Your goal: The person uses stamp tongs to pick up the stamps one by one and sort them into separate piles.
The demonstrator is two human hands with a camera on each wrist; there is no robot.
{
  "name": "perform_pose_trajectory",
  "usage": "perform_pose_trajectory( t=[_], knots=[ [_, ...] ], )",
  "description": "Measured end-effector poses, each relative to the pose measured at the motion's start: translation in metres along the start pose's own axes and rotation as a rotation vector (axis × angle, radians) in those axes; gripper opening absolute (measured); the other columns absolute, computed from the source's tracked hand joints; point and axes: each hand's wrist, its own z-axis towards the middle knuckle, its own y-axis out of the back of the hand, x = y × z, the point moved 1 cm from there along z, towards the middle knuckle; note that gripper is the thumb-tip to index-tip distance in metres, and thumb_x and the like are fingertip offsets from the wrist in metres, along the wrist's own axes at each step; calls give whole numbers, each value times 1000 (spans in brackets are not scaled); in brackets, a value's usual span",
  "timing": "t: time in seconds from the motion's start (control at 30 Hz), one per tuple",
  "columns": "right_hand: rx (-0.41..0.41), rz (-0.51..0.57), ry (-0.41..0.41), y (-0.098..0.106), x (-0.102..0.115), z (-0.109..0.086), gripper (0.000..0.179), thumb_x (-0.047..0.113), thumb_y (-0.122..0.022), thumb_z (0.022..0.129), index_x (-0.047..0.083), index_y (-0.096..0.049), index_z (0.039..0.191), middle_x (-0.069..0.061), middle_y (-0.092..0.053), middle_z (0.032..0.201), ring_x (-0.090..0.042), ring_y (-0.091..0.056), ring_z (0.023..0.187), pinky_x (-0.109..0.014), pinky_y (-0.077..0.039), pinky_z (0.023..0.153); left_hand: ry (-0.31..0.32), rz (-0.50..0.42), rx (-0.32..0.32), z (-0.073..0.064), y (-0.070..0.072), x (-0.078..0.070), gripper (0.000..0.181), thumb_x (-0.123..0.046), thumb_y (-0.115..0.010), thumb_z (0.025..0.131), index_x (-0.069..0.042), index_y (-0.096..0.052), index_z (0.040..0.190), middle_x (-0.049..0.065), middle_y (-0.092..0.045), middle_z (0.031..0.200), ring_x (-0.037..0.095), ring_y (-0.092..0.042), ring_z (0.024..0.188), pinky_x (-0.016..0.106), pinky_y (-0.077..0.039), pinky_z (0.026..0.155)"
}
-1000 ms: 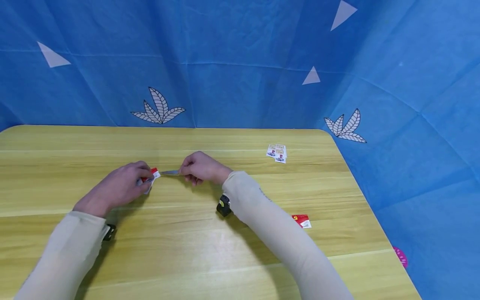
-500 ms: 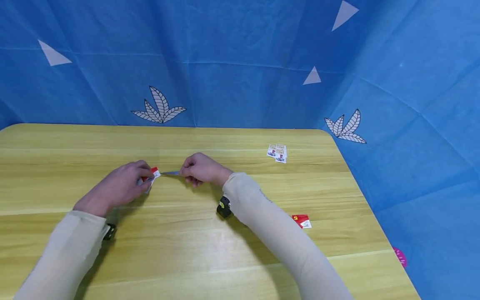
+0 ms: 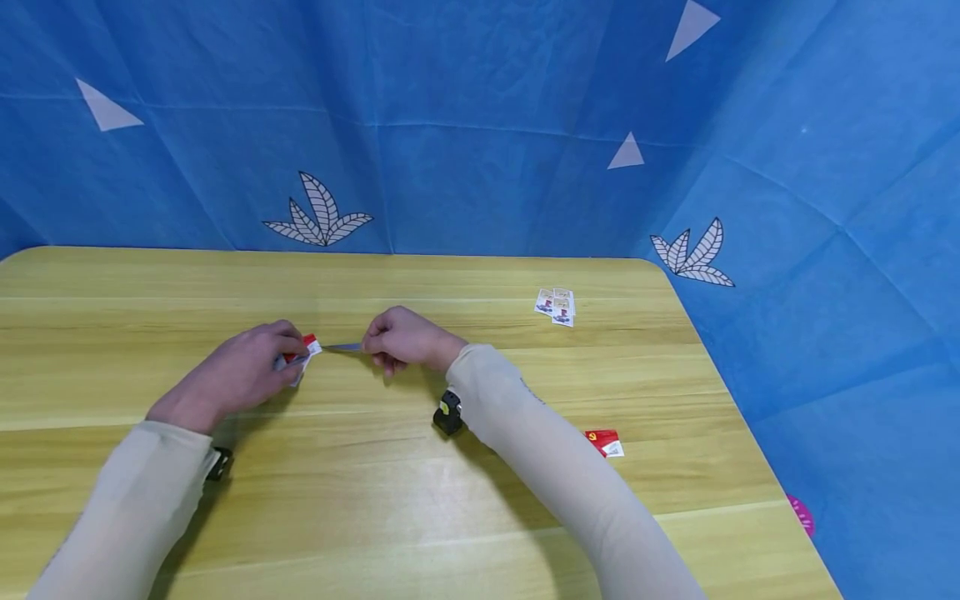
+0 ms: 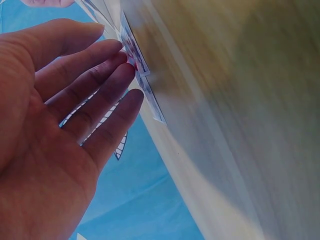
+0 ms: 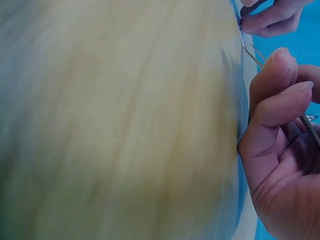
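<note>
My right hand (image 3: 405,337) pinches slim metal tweezers (image 3: 342,347) between thumb and curled fingers, tips pointing left. In the right wrist view the two thin prongs of the tweezers (image 5: 253,54) stand slightly apart. My left hand (image 3: 243,371) reaches in from the left, its fingertips right at a red and white stamp (image 3: 312,343) on the table. The left wrist view shows those fingers (image 4: 112,117) nearly straight, with stamps (image 4: 154,102) lying flat beyond them. The tweezer tips come close to the red stamp's right edge. Part of the stamps is hidden under the left hand.
Several small white stamps with coloured pictures (image 3: 557,307) overlap at the back right of the wooden table (image 3: 390,500). Another red and white stamp (image 3: 604,442) lies beside my right forearm, partly covered by it. A blue cloth (image 3: 480,167) hangs behind the table and along its right side.
Almost nothing has moved; the right hand with the tweezers has shifted very slightly to the right. The left hand stays at the stamp.
</note>
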Motion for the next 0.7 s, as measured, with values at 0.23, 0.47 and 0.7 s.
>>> perform_pose_trajectory(
  t=[0.23, 0.47, 0.7],
  knots=[
    [-14, -19, -12, 0, 1, 1, 15, 8, -55, 99, -2, -65, 94, -7, -55, 65, -16, -56, 50, -24, -41, 47, -6, -9, -7, 0, 0, 2, 20, -10, -67, 91, 2, -72, 106, 16, -59, 113, 34, -58, 97, 53, -48, 85],
    [3, -27, -13, 0, 3, 1, 15, 8, -56, 99, -3, -65, 95, -7, -55, 64, -17, -56, 50, -25, -40, 47, -5, -11, -8, 0, 0, 3, 20, -10, -67, 91, 3, -72, 105, 16, -59, 113, 34, -58, 97, 53, -47, 87],
    [11, -28, 11, -1, 4, 3, 16, 6, -54, 99, -6, -64, 94, -7, -54, 63, -17, -56, 49, -24, -39, 46, -6, -17, -7, 0, 0, 3, 20, -10, -67, 91, 3, -72, 106, 16, -59, 114, 34, -58, 97, 54, -47, 87]
  ],
)
